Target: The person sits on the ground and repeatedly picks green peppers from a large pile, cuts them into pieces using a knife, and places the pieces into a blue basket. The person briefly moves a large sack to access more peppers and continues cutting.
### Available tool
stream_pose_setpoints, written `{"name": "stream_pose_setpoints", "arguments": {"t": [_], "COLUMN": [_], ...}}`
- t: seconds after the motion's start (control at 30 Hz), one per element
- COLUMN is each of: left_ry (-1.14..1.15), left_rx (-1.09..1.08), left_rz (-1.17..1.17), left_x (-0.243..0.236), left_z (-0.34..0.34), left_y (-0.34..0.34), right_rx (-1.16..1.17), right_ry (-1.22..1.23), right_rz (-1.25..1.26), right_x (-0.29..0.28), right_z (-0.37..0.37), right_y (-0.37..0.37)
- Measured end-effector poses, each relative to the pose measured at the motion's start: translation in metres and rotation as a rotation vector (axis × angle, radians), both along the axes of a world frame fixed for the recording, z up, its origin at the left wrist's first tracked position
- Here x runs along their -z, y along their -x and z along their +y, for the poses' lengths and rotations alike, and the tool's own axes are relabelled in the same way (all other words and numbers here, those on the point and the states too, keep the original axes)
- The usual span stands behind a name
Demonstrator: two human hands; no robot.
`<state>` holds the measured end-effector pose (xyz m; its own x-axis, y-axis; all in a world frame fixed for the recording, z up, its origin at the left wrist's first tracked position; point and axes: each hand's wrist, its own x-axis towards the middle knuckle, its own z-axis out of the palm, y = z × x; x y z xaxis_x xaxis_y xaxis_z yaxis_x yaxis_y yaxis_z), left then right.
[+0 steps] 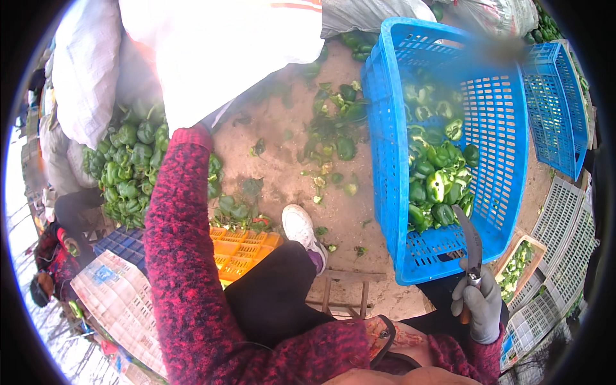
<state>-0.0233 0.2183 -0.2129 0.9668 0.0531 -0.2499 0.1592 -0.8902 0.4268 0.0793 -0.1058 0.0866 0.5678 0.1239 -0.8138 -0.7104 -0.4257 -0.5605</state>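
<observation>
My right hand (486, 308), in a light grey glove, is closed on the handle of a knife with a curved blade (473, 247). The blade points up and away, at the near corner of a tall blue plastic basket (385, 192). Green bell peppers (443, 179), some cut open, lie inside that basket. My left arm, in a red and black knitted sleeve (183, 224), reaches forward to the lower edge of a big white sack (224, 58). The sack covers that hand, so its fingers are hidden. Beside the sleeve lies a heap of whole green peppers (128, 167).
Pepper scraps (346, 149) litter the floor around my white shoe (300, 228). An orange crate (247, 250) and a whitish crate (119, 308) stand left. A second blue basket (555, 109) and grey crates (564, 218) stand right. Another person (51, 263) is at far left.
</observation>
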Motion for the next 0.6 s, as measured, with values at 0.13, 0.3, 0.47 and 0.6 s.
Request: {"name": "stream_pose_setpoints", "arguments": {"t": [0.13,0.3,0.47,0.6], "left_ry": [0.000,-0.030,0.186,0.539], "left_rx": [-0.019,-0.143,-0.377,-0.596], "left_rz": [-0.046,-0.087,-0.112,-0.277], "left_x": [0.009,0.006,-0.030,-0.077], "left_z": [0.015,0.089,0.142,0.132], "left_y": [-0.041,-0.104,-0.139,-0.133], "right_rx": [0.056,0.087,0.042,0.042], "right_ry": [-0.062,-0.079,-0.059,-0.104], "right_rz": [0.033,0.040,0.046,-0.008], "right_x": [0.001,-0.001,-0.004,-0.013], "right_z": [-0.014,-0.019,-0.018,-0.019], "right_y": [-0.002,-0.009,-0.012,-0.015]}}
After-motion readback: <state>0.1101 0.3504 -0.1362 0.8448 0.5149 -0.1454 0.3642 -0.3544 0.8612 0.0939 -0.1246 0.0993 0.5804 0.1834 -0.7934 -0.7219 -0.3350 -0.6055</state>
